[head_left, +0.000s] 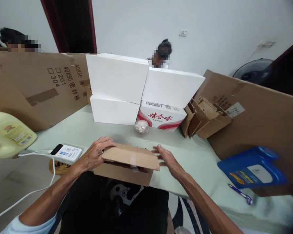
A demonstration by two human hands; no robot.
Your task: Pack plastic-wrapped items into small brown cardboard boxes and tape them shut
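Observation:
A small brown cardboard box (130, 157) sits at the front edge of the table, with a strip of clear tape on its lid panel. A narrow dark gap shows between that panel and the box's front wall. My left hand (97, 151) grips the box's left end, its fingers curled over the top edge. At the right end, my right hand (169, 161) is open, its fingers apart and pointing at the box's edge; whether the fingertips touch it I cannot tell.
White boxes (118, 78) and a red-and-white carton (162, 116) are stacked behind a crumpled clear plastic ball (141, 126). Folded cardboard (205, 118), a blue jug (254, 169) and a pen (240, 193) lie right. Left are a yellow jug (11, 135) and a cabled power bank (66, 152). Two people sit beyond.

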